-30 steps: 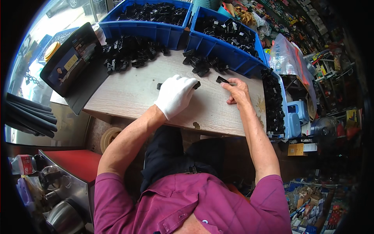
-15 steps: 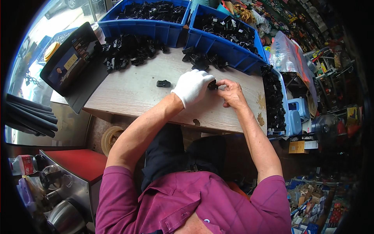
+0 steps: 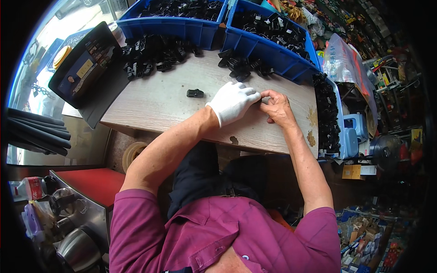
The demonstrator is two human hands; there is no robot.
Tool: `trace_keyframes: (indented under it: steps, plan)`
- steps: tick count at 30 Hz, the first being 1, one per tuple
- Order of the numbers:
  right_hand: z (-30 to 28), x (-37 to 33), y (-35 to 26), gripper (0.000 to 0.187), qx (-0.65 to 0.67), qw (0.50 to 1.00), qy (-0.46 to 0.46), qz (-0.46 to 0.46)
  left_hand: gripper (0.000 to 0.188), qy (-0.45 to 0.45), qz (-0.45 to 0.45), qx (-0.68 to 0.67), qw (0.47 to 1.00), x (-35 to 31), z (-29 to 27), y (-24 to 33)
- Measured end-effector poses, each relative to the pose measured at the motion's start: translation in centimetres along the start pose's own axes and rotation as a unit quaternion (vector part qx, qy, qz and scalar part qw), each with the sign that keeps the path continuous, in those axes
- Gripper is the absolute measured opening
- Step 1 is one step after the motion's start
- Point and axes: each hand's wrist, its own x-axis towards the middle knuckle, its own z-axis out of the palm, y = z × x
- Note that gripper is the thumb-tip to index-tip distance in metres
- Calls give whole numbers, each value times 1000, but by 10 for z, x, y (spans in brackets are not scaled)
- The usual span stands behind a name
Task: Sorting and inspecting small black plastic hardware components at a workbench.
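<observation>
Your left hand (image 3: 234,103), in a white knit glove, is over the middle of the table (image 3: 159,102), back of the hand up, fingers pointing far and right. Your right hand (image 3: 276,109), bare, is just to its right, index finger and thumb bent toward the glove. The fingertips of the two hands meet or nearly meet. A sliver of a black piece (image 3: 261,100) shows between them; the rest is hidden. Grip: fingertips gathered at the piece, but I cannot tell which hand is clamped on it, or how firmly. Right hand's other fingers curl under, partly out of sight.

Loose piece (image 3: 195,93), black, lies on the table to the left of the glove, apart from both hands. Left heap (image 3: 157,57) of like black parts sits at the far left, near the tablet (image 3: 86,68), which stands tilted with its screen lit. Right heap (image 3: 243,65), smaller, lies beyond your hands, in front of the right bin (image 3: 273,53). Left bin (image 3: 170,28) stands at the far edge; both bins are blue and filled with black parts. Tray (image 3: 339,113), pale blue, runs along the right side, also full of black parts. Table surface: pale wood grain, a dark chip (image 3: 233,139) at the near edge, worn patches (image 3: 312,117) at the right.
</observation>
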Motion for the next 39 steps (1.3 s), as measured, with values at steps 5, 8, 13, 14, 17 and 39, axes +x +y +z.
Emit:
trace_keyframes:
  steps: [5,8,13,14,17,39]
  plan:
    - [0,-2,-11,31,-20,1000,-13,-13,30,-17,-20,31,999,-7,-1,12]
    - [2,1,-8,31,-42,999,-16,-18,30,11,-22,44,999,-10,-4,15]
    - [4,-6,5,32,52,997,54,9,41,109,-79,78,988,-36,-57,22]
    - [1,-8,10,39,129,990,52,19,37,124,-98,107,982,-46,-71,18]
    - [-2,-10,14,42,233,969,69,46,19,70,-165,183,967,-83,-89,-9]
    - [-112,12,74,42,288,871,380,122,26,56,-196,128,971,-72,-85,-24]
